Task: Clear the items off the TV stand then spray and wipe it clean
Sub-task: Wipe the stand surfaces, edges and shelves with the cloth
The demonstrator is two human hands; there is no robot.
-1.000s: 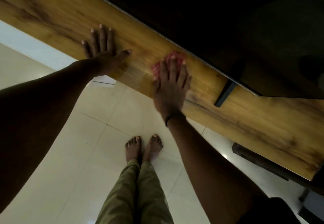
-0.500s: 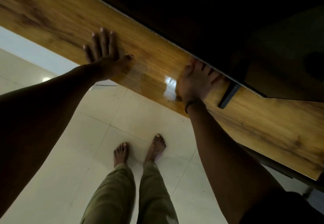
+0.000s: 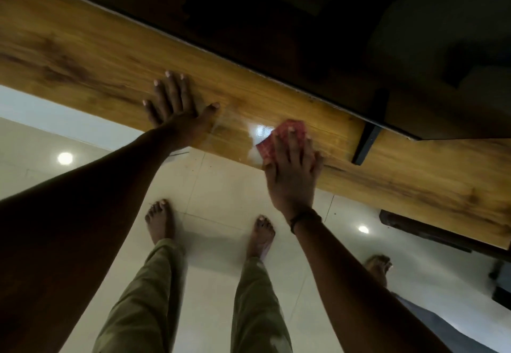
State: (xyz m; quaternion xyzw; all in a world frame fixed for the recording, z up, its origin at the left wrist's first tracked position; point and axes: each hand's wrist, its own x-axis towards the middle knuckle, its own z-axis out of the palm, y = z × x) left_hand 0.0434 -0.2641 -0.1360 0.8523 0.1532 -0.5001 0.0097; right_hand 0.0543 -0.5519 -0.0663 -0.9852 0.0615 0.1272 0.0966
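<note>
R hand (image 3: 293, 167) lay flat, fingers straight, pressing a red cloth (image 3: 269, 146) onto the TV stand (image 3: 83, 48) near its front edge. L hand (image 3: 179, 109) rested spread on the top, apart from the cloth, holding nothing. Visible top had no loose items and a wet patch (image 3: 260, 131) beside the cloth, so clearing & spraying looked done, wiping prob. midway; stand was a smooth, glossy wood-grain board, cloth soft and mottled.

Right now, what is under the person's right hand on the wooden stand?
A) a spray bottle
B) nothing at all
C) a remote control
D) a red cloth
D: the right hand lies flat, fingers straight, pressing a red cloth onto the wooden TV stand; red edges show past the fingers.
</note>
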